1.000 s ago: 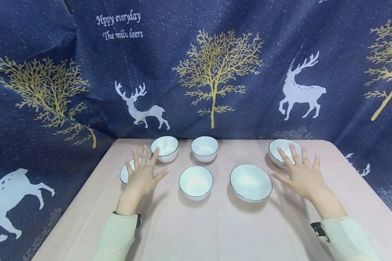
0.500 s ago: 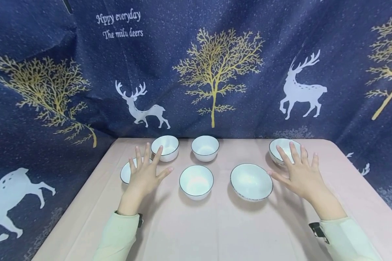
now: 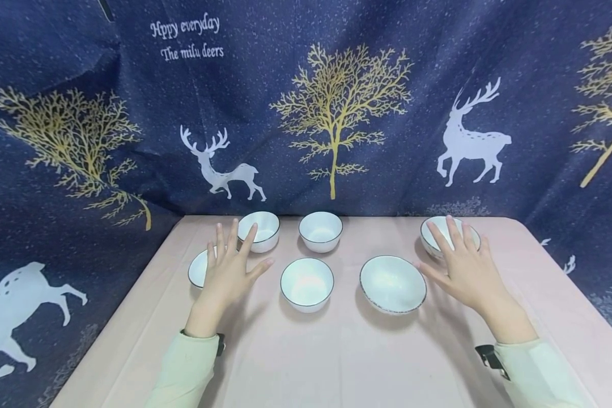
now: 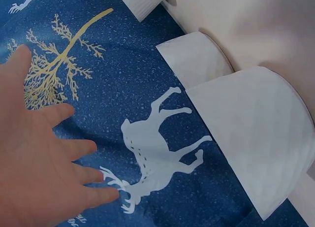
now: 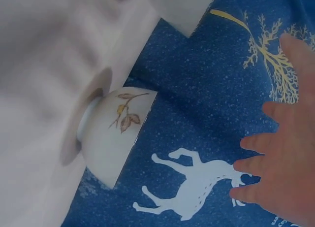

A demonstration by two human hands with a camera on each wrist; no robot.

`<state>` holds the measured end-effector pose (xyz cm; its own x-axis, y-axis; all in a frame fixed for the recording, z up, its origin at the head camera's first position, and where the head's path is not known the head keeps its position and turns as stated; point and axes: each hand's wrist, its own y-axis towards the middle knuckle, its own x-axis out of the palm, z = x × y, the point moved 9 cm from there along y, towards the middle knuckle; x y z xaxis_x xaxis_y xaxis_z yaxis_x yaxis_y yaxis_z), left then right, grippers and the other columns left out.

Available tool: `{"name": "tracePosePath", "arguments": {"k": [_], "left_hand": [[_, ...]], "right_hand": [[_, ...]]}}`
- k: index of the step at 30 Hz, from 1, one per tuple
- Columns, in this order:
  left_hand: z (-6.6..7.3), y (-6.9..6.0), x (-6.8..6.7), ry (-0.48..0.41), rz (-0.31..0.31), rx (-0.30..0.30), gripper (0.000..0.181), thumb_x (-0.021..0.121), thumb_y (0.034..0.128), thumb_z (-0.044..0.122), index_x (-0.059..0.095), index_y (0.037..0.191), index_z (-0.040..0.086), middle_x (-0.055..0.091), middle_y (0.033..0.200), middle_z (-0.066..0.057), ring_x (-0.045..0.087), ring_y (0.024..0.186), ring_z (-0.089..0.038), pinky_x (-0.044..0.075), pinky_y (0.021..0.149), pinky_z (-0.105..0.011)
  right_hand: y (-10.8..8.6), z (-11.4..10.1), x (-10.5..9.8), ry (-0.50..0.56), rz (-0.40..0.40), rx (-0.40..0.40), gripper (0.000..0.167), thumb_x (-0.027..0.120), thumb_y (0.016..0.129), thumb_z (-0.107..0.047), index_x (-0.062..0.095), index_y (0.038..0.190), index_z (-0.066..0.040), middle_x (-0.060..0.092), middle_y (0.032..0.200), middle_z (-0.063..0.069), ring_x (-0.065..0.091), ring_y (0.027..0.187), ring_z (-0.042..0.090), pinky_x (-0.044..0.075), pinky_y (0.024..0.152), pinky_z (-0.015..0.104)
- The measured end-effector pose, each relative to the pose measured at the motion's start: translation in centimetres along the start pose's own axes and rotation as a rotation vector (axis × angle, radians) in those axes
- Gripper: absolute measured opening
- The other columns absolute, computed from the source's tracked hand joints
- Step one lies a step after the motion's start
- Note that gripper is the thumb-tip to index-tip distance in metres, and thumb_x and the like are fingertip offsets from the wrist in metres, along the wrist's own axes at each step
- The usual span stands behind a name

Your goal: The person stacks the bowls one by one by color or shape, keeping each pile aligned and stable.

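Observation:
My left hand (image 3: 228, 277) hovers, fingers spread, above the bowls on the left and holds nothing. It partly hides a white bowl (image 3: 199, 271) at the left and overlaps the rim of a back-left bowl (image 3: 266, 229). With fingers spread too, my right hand (image 3: 466, 272) hangs over the right side and grips nothing. Behind its fingers is a back-right bowl (image 3: 430, 235), whose outside shows a brown leaf sprig in the right wrist view. Near the right thumb stands a wider bowl (image 3: 392, 283). Between the hands sit a front bowl (image 3: 306, 283) and a back bowl (image 3: 320, 231).
Pale pink cloth covers the table (image 3: 306, 362). A dark blue curtain (image 3: 387, 34) with white deer and golden trees hangs right behind the table's back edge. All the bowls stand upright, dark-rimmed, and apart from each other in the middle.
Both hands have shifted slightly: the left a little to the right, the right a little to the left and up. The bowls stay where they were.

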<state>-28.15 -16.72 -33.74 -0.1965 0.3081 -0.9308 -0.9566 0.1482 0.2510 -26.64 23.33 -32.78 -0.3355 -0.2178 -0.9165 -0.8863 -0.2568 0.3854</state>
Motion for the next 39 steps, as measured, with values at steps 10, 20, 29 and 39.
{"name": "tracePosePath", "arguments": {"k": [10,20,29,39], "left_hand": [[0.8,0.2,-0.2,-0.028,0.027,0.028,0.082,0.052,0.0908,0.060,0.020,0.155,0.021,0.000,0.160,-0.019,-0.016,0.143,-0.038,-0.002,0.117,-0.064],[1.5,0.2,-0.5,-0.072,0.053,0.051,0.081,0.053,0.0913,0.057,0.021,0.155,0.018,-0.002,0.160,-0.016,-0.016,0.144,-0.037,0.002,0.117,-0.066],[2.4,0.3,-0.2,-0.156,0.047,0.074,0.079,0.055,0.0924,0.053,0.021,0.155,0.019,0.000,0.161,-0.013,-0.013,0.145,-0.033,0.009,0.114,-0.070],[3.1,0.5,0.5,-0.278,0.044,0.107,0.080,0.055,0.0933,0.051,0.017,0.155,0.017,0.009,0.160,-0.016,-0.003,0.146,-0.038,0.013,0.109,-0.076]], "right_hand": [[0.6,-1.3,-0.2,0.047,-0.007,-0.006,0.081,0.053,0.093,-0.053,0.016,0.155,-0.019,0.014,0.155,0.028,0.013,0.139,0.053,0.004,0.113,0.072],[1.1,-2.8,-0.4,0.136,0.008,-0.022,0.074,0.050,0.097,-0.046,0.014,0.156,-0.020,0.012,0.157,0.025,0.013,0.140,0.051,0.006,0.114,0.070],[1.9,-4.6,-0.6,0.204,0.032,-0.044,0.071,0.050,0.098,-0.042,0.017,0.155,-0.014,0.014,0.156,0.025,0.014,0.141,0.048,0.013,0.117,0.064],[2.8,-7.4,-0.3,0.292,0.020,-0.064,0.073,0.051,0.098,-0.042,0.016,0.155,-0.011,0.011,0.159,0.019,0.012,0.144,0.042,0.017,0.118,0.060]]}}
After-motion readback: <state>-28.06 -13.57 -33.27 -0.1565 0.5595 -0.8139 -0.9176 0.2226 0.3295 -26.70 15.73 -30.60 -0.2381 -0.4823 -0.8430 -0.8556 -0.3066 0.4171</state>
